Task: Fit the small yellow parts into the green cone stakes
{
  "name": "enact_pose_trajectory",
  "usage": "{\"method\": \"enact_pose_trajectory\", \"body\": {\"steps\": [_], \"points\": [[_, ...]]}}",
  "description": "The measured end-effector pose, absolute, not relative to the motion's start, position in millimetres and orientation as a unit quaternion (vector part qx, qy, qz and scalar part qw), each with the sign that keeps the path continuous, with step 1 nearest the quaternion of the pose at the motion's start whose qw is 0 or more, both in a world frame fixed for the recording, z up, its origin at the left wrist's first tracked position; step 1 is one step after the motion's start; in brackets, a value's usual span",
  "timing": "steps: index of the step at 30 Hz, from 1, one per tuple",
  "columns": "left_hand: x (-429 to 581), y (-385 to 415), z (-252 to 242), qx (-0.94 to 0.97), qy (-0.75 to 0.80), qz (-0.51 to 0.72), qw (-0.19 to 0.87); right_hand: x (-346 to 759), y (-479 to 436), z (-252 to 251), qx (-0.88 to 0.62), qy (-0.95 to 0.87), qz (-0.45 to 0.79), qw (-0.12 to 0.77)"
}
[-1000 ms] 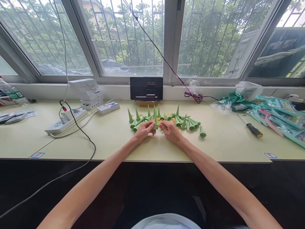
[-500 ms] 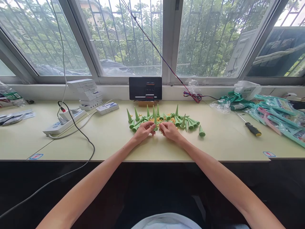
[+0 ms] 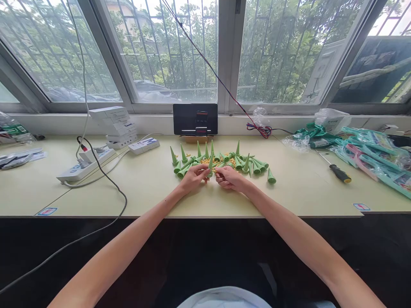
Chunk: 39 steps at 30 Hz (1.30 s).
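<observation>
A green plastic cone (image 3: 210, 163) stands nearly upright, tilted a little to the right, in the closed fingers of my left hand (image 3: 193, 178). Close beside it, my right hand (image 3: 231, 177) pinches a small yellow piece (image 3: 214, 170) at the cone's lower side. Whether the piece touches the cone I cannot tell. Beyond both hands lies a heap of small yellow pieces (image 3: 231, 161), with green cones around it, some standing and others lying down. One cone (image 3: 271, 176) lies apart to the right of my right hand.
A phone on a stand (image 3: 201, 119) leans before a black panel (image 3: 184, 117) at the back. Left are a power strip (image 3: 77, 171), a trailing black cable (image 3: 123, 194) and stacked white boxes (image 3: 112, 124). Right lie a screwdriver (image 3: 340, 173) and bagged teal items (image 3: 372, 149).
The cone in my left hand has tipped slightly to the right. My right hand has turned a little, and the yellow piece now shows between its fingertips.
</observation>
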<state>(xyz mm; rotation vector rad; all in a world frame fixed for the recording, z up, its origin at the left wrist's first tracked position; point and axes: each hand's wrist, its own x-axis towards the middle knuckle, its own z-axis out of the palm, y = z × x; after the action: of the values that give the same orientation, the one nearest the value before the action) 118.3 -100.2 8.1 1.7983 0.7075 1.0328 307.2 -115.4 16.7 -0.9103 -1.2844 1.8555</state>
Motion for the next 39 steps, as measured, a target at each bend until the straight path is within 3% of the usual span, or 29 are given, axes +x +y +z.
{"method": "enact_pose_trajectory", "body": {"steps": [5, 9, 12, 17, 23, 32, 36, 39], "points": [[118, -100, 10, 0.72, 0.298, 0.419, 0.466, 304, -112, 8, -0.378, -0.561, 0.636, 0.37], [118, -99, 10, 0.685, 0.322, 0.432, 0.49, 304, -112, 2, -0.411, -0.687, 0.4, 0.447], [118, -99, 11, 0.672, 0.33, 0.43, 0.504, 306, -112, 1, -0.393, -0.773, 0.211, 0.451], [118, -101, 11, 0.687, 0.324, 0.417, 0.499, 306, -111, -1, -0.385, -0.807, 0.094, 0.438], [119, -103, 10, 0.73, 0.311, 0.408, 0.452, 305, -111, -1, -0.39, -0.774, 0.192, 0.46], [120, -105, 9, 0.748, 0.29, 0.402, 0.442, 309, -113, 7, -0.383, -0.581, 0.608, 0.383], [121, -103, 7, 0.75, 0.29, 0.403, 0.437, 311, -109, 6, -0.373, -0.556, 0.651, 0.359], [120, -103, 8, 0.744, 0.294, 0.406, 0.442, 308, -109, 4, -0.394, -0.591, 0.598, 0.371]]}}
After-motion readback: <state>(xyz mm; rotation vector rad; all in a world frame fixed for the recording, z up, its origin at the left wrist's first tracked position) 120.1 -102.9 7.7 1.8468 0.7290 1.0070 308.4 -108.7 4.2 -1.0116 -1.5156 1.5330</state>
